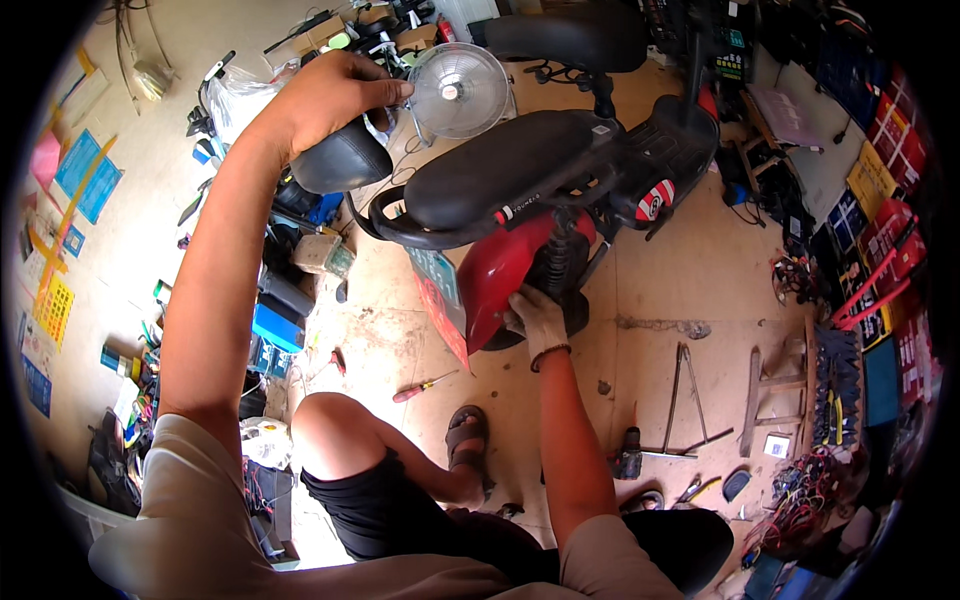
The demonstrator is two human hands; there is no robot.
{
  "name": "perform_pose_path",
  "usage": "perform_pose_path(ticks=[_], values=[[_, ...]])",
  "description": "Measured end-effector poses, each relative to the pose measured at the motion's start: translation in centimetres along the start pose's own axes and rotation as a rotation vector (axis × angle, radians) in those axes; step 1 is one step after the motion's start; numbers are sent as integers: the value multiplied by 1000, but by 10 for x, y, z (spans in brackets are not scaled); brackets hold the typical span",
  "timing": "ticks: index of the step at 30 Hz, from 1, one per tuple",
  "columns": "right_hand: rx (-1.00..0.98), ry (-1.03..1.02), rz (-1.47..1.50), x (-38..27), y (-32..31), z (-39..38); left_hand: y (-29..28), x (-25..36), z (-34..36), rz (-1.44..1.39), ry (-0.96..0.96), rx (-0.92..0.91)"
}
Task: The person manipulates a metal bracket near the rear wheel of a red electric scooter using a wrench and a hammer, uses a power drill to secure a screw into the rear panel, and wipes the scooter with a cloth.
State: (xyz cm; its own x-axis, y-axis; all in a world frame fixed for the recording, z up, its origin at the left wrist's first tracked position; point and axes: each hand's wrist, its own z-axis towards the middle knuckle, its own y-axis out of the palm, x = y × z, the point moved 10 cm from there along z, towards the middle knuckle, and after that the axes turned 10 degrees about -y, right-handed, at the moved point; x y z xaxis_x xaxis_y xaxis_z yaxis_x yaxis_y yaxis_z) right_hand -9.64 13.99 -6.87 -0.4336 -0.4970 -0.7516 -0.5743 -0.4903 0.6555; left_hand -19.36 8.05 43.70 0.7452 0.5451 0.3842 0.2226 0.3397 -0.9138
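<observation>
A black electric scooter (500, 170) with a red rear body panel (495, 265) stands in front of me. My bare left hand (345, 95) is bent over the top of its padded black backrest (343, 158), thumb pointing right and the other fingertips mostly hidden. Low on the scooter, my right hand (540, 322) wears a pale glove and reaches in at the edge of the red panel, beneath the black spring shock absorber (557, 255). Its fingers are bent, and what they hold is hidden. A red and teal plate (440, 290) hangs at the panel's rear.
On the floor lie a screwdriver (425, 386), a red-handled tool (338, 362), a power drill (629, 455), a T-shaped metal tool (680, 410) and pliers (697, 489). A floor fan (458, 90) stands behind the scooter. A wooden frame (775, 395) and tangled wires (800, 500) are at right.
</observation>
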Motion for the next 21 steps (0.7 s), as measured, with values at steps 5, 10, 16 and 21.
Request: perform_pose_path(ticks=[5, 10, 16, 21], values=[[33, -4, -42, -1, 0, -1, 0, -4, 3, -3, -36, 3], [62, -26, 11, -3, -2, -3, 0, -4, 4, 4, -23, -28], [111, -44, 40, -3, -13, -8, 0, -6, 6, 16, -34, -19], [365, -104, 33, -8, -32, -25, 2, -5, 5, -4, -40, -35]])
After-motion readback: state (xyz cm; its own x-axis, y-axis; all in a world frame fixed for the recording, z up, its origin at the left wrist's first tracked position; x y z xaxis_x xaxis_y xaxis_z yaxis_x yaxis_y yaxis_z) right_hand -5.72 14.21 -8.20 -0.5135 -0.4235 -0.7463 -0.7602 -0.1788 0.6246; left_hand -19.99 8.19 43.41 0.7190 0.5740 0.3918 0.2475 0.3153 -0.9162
